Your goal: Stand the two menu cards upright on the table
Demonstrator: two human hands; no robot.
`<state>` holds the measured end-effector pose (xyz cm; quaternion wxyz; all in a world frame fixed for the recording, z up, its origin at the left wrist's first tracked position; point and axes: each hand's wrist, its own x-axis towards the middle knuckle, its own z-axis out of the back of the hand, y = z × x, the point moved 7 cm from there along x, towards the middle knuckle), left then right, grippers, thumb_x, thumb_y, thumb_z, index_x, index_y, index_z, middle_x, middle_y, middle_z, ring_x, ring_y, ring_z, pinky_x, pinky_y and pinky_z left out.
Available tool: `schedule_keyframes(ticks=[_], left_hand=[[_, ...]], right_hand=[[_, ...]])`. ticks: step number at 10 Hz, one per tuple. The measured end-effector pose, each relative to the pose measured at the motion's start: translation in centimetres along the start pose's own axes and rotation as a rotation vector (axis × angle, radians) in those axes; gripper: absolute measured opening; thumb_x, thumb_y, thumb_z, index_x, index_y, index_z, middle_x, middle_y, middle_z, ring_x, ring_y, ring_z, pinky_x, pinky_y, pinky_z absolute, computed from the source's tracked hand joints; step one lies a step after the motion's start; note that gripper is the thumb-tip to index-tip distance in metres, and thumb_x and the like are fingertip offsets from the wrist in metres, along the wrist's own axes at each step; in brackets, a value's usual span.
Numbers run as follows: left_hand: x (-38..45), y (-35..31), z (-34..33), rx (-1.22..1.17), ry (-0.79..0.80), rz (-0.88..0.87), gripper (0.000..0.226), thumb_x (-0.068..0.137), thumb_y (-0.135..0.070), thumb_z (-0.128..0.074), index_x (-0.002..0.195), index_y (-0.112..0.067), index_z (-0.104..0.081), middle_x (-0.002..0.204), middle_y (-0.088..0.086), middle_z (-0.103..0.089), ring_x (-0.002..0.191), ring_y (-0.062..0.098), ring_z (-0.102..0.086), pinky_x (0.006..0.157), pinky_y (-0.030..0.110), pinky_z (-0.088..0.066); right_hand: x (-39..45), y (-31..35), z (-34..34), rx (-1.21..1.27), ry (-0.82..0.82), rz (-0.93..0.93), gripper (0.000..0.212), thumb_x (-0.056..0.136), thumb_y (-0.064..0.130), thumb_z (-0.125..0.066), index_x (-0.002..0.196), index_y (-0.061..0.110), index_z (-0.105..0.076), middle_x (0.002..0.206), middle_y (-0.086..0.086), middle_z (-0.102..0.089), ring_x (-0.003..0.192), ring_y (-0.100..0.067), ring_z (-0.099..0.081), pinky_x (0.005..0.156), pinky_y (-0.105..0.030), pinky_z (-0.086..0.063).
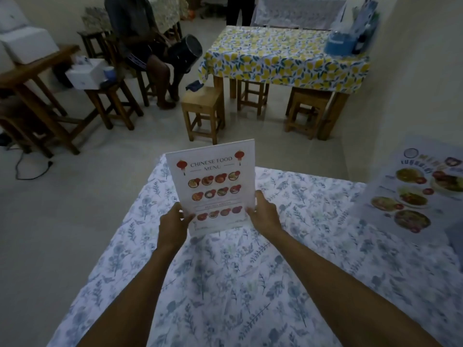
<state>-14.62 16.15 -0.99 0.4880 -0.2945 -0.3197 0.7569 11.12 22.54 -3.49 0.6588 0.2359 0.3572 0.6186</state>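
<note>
A white Chinese food menu card [213,181] stands upright near the far left part of the table [225,284], its printed side facing me and its lower edge at the blue floral cloth. My left hand [174,222] grips its lower left edge. My right hand [264,212] grips its lower right edge. A second menu card [413,194], printed with dishes, is at the table's right side, leaning back; I cannot tell whether it stands on its own.
The table's far edge runs just behind the held card, with tiled floor beyond. A wooden stool [203,113] and a lemon-print table [283,56] stand further back. A seated person [147,53] is at the back left, beside wooden furniture bearing white boxes [86,72].
</note>
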Motion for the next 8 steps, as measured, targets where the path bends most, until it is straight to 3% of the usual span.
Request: schedule_keyframes(ticks=[1, 3, 5, 6, 7, 8], left_hand=[[2.6, 0.5, 0.8, 0.025, -0.016, 0.028, 0.034, 0.090, -0.024, -0.069, 0.119, -0.009, -0.061, 0.113, 0.016, -0.072, 0.093, 0.032, -0.071, 0.076, 0.048, -0.061], [8.2, 1.2, 2.2, 0.003, -0.012, 0.062, 0.036, 0.089, -0.023, -0.070, 0.121, -0.010, -0.060, 0.114, 0.018, -0.071, 0.097, 0.033, -0.071, 0.082, 0.053, -0.060], [11.9, 1.0, 3.0, 0.031, -0.005, 0.040, 0.035, 0.090, -0.022, -0.069, 0.122, -0.011, -0.060, 0.115, 0.017, -0.072, 0.096, 0.034, -0.071, 0.082, 0.054, -0.060], [12.8, 0.8, 3.2, 0.047, 0.003, 0.035, 0.034, 0.090, -0.023, -0.069, 0.120, -0.011, -0.060, 0.115, 0.016, -0.072, 0.092, 0.031, -0.071, 0.077, 0.049, -0.061], [12.9, 0.7, 3.1, 0.047, 0.005, 0.015, 0.034, 0.091, -0.023, -0.068, 0.120, -0.008, -0.060, 0.114, 0.017, -0.072, 0.085, 0.025, -0.068, 0.066, 0.035, -0.058], [12.5, 0.4, 2.9, 0.047, 0.017, -0.001, 0.040, 0.091, -0.025, -0.067, 0.124, -0.004, -0.057, 0.118, 0.019, -0.071, 0.096, 0.031, -0.070, 0.072, 0.036, -0.055]], right_hand=[[2.4, 1.2, -1.0, 0.014, 0.009, 0.015, 0.026, 0.096, 0.016, -0.060, 0.121, 0.017, -0.052, 0.104, -0.012, -0.071, 0.078, -0.023, -0.063, 0.060, -0.029, -0.051], [6.4, 3.7, -2.7, 0.043, 0.010, -0.017, 0.014, 0.096, 0.016, -0.055, 0.110, 0.019, -0.053, 0.094, -0.007, -0.069, 0.075, -0.025, -0.067, 0.052, -0.029, -0.053], [9.3, 5.2, -3.7, 0.049, -0.010, -0.064, 0.017, 0.092, 0.016, -0.051, 0.108, 0.023, -0.052, 0.088, -0.010, -0.069, 0.072, -0.028, -0.068, 0.056, -0.039, -0.057], [9.8, 5.8, -3.8, 0.051, -0.013, -0.073, 0.021, 0.092, 0.015, -0.050, 0.111, 0.023, -0.053, 0.089, -0.009, -0.069, 0.070, -0.025, -0.066, 0.056, -0.036, -0.055], [10.0, 5.6, -3.9, 0.035, -0.025, -0.080, 0.024, 0.092, 0.016, -0.050, 0.115, 0.022, -0.052, 0.089, -0.010, -0.070, 0.069, -0.024, -0.065, 0.054, -0.033, -0.052], [9.9, 5.4, -4.3, -0.005, -0.008, -0.077, 0.026, 0.096, 0.018, -0.054, 0.122, 0.017, -0.049, 0.102, -0.014, -0.070, 0.074, -0.025, -0.064, 0.057, -0.032, -0.052]])
